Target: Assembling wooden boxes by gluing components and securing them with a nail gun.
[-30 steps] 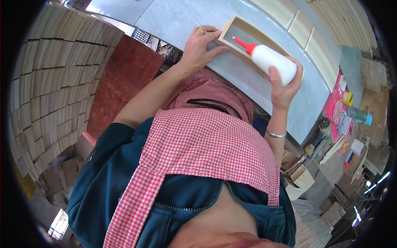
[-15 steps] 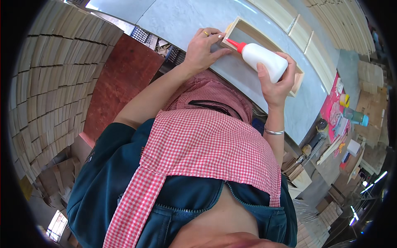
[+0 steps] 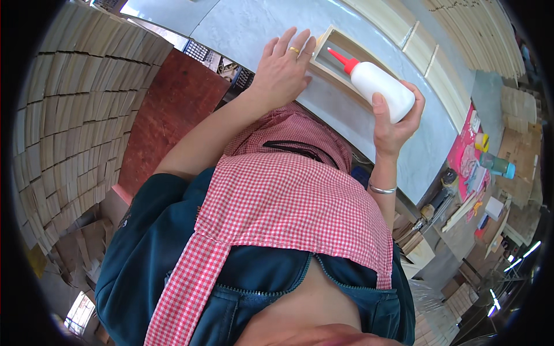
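Observation:
My right hand (image 3: pixel 398 118) is wrapped round a white squeeze bottle (image 3: pixel 381 89) with a red pointed nozzle, which looks like a glue bottle. The bottle is tilted, its nozzle tip above the left part of a narrow rectangular wooden frame (image 3: pixel 330 70). Fingers spread, my left hand (image 3: pixel 283 69) is at the frame's left end and holds nothing that I can see. Part of the frame's right end is hidden behind the bottle and my right hand. The frame lies on a grey marbled tabletop (image 3: pixel 242 34).
Light wooden strips (image 3: pixel 418 46) lie along the table's far side. A tall stack of wood pieces (image 3: pixel 75 115) stands at the left beside a reddish-brown board (image 3: pixel 167 104). To the right, a bottle with a blue cap (image 3: pixel 497 165) stands among tools and clutter.
My right hand has lifted the bottle back and to the right, taking the nozzle off the frame's left corner. My left hand has let go of that corner and spread its fingers.

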`<state>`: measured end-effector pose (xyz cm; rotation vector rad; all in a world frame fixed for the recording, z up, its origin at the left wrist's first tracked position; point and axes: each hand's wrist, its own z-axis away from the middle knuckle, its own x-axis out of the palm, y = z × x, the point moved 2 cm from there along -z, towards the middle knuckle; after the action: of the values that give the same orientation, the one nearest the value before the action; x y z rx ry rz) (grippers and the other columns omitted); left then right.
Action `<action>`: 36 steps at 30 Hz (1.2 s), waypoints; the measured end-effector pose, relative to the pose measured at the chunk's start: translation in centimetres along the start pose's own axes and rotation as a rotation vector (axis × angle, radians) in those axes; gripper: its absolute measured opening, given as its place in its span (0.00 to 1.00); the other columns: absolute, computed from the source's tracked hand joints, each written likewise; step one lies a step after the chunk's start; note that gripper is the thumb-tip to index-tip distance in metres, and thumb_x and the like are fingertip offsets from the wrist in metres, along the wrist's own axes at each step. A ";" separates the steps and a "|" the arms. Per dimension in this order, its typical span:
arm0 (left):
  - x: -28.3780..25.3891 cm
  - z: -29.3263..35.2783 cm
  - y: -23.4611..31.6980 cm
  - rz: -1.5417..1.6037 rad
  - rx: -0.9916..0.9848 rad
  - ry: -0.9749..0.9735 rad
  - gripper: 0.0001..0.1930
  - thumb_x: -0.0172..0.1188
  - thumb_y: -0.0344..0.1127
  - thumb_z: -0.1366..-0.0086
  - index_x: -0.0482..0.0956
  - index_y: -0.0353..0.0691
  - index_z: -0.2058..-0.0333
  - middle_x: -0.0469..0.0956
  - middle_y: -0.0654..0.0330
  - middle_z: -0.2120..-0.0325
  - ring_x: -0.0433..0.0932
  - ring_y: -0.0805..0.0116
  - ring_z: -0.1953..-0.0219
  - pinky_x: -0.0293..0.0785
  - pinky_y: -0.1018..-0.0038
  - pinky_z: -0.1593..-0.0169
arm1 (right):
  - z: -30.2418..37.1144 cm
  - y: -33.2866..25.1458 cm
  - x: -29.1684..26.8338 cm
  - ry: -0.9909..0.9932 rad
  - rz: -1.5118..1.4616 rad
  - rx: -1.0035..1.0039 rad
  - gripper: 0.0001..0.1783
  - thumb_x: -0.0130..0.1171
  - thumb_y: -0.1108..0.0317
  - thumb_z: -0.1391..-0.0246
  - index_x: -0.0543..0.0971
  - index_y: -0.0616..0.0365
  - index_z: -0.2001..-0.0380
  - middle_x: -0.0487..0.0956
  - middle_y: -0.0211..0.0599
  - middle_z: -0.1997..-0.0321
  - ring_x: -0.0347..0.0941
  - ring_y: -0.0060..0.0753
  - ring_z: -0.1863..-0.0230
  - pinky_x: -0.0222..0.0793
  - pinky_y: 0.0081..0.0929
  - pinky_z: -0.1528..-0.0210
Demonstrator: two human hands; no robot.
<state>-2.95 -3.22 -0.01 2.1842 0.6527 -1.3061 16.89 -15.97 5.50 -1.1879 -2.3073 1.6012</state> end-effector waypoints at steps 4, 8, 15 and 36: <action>-1.5 -0.9 0.1 -0.330 0.123 -0.133 0.31 0.60 0.37 0.38 0.68 0.37 0.36 0.68 0.50 0.36 0.55 0.48 0.28 0.53 0.47 0.31 | 0.6 0.2 -0.2 0.011 0.011 0.006 0.33 0.73 0.61 0.52 0.69 0.54 0.46 0.74 0.42 0.49 0.77 0.48 0.50 0.82 0.32 0.58; -2.4 -1.8 0.0 -0.540 0.223 -0.237 0.30 0.59 0.36 0.38 0.69 0.37 0.37 0.68 0.50 0.36 0.54 0.48 0.27 0.51 0.45 0.30 | 1.2 0.6 -0.2 0.011 0.018 0.013 0.33 0.72 0.60 0.52 0.69 0.54 0.46 0.74 0.42 0.49 0.77 0.48 0.50 0.82 0.31 0.58; -0.7 -1.3 -0.4 -0.645 0.324 -0.399 0.27 0.59 0.33 0.38 0.72 0.39 0.39 0.69 0.53 0.36 0.56 0.50 0.28 0.53 0.48 0.30 | 1.4 -0.2 -0.1 -0.017 0.033 -0.026 0.33 0.73 0.59 0.51 0.69 0.54 0.46 0.74 0.43 0.49 0.77 0.49 0.49 0.82 0.31 0.58; 2.5 0.8 -2.4 0.332 -0.132 0.006 0.23 0.64 0.52 0.35 0.81 0.54 0.44 0.77 0.65 0.43 0.65 0.61 0.35 0.56 0.61 0.34 | 0.0 0.2 1.9 -0.043 0.116 -0.144 0.31 0.73 0.61 0.51 0.70 0.57 0.48 0.79 0.43 0.54 0.79 0.40 0.61 0.79 0.31 0.62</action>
<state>-3.94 -1.58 -3.03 2.0812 0.3472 -1.0530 15.67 -14.76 4.72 -1.3537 -2.4597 1.5331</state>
